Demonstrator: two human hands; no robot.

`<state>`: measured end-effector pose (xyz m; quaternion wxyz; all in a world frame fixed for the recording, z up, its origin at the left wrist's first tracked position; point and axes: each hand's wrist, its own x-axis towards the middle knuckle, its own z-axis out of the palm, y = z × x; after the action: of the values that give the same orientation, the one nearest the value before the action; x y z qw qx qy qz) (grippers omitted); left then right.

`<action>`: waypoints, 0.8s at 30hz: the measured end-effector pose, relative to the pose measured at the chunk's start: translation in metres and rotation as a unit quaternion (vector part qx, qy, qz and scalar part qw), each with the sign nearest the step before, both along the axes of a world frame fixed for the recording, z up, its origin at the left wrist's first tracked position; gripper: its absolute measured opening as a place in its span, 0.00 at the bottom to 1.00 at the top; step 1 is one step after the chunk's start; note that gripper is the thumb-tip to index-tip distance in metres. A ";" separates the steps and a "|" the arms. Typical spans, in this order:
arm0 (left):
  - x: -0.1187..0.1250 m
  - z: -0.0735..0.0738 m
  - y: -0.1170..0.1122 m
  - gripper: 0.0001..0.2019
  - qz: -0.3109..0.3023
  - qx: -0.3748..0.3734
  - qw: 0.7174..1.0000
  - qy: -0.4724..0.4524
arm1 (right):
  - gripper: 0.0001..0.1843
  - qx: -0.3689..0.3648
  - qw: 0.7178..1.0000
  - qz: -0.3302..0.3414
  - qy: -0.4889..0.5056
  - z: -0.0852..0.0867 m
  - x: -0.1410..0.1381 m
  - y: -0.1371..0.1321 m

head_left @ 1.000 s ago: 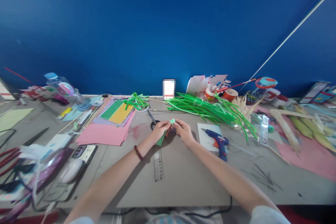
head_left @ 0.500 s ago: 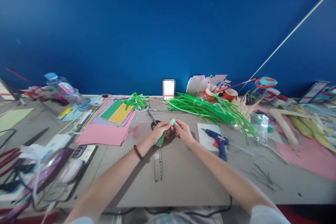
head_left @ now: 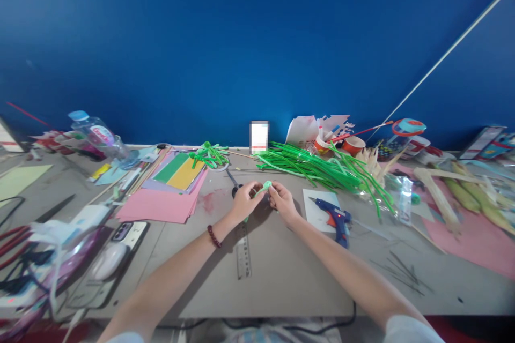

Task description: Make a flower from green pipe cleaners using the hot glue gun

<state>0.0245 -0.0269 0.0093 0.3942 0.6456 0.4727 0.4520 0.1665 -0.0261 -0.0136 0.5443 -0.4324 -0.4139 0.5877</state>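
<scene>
While both hands meet just above the middle of the tabletop (head_left: 281,278), the small green piece (head_left: 265,186) is pinched between them, raised off the surface. The left hand (head_left: 244,201) curls closed around its lower part. The right hand (head_left: 284,202) grips the other side with thumb and forefinger, seemingly to steady it for fine work. Tools lie within easy reach, probably for that reason: scissors (head_left: 233,186) just behind the left hand, a clear ruler (head_left: 242,252) between the forearms, and a blue glue gun (head_left: 333,217) resting partly on a white sheet (head_left: 316,206) to the right. Green pipe cleaners (head_left: 317,169) are piled farther back, with a pink paper stack (head_left: 161,204) to the left.
</scene>
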 end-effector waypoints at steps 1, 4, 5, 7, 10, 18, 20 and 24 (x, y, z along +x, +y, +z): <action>0.000 0.000 -0.001 0.11 0.022 0.031 0.999 0.019 | 0.23 0.005 1.000 -0.003 -0.003 0.000 0.000 0.000; 0.000 0.001 -0.004 0.08 0.036 0.089 0.993 0.073 | 0.22 0.015 1.000 -0.005 -0.021 -0.001 0.001 0.001; 0.000 0.002 -0.005 0.08 0.031 0.097 0.991 0.084 | 0.22 0.015 1.000 -0.005 -0.026 -0.001 0.001 0.001; 0.000 0.004 -0.007 0.08 0.021 0.103 0.990 0.094 | 0.21 0.016 0.999 -0.007 -0.031 -0.001 0.002 0.001; 0.000 0.005 -0.007 0.09 0.017 0.099 0.991 0.083 | 0.21 0.020 0.999 -0.004 -0.036 -0.002 0.003 0.001; 0.000 0.005 -0.001 0.16 -0.025 -0.005 1.000 0.006 | 0.25 0.030 0.999 0.019 -0.024 0.000 0.002 0.001; -0.001 0.005 0.001 0.18 -0.052 -0.041 0.998 -0.018 | 0.28 0.032 0.999 0.027 -0.019 0.002 0.002 0.000; -0.002 0.005 0.003 0.20 -0.075 -0.067 0.994 -0.049 | 0.29 0.028 0.999 0.042 -0.019 0.005 0.002 -0.001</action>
<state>0.0228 -0.0239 0.0143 0.4918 0.6289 0.4320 0.4195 0.1682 -0.0270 -0.0088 0.5233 -0.4103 -0.4581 0.5899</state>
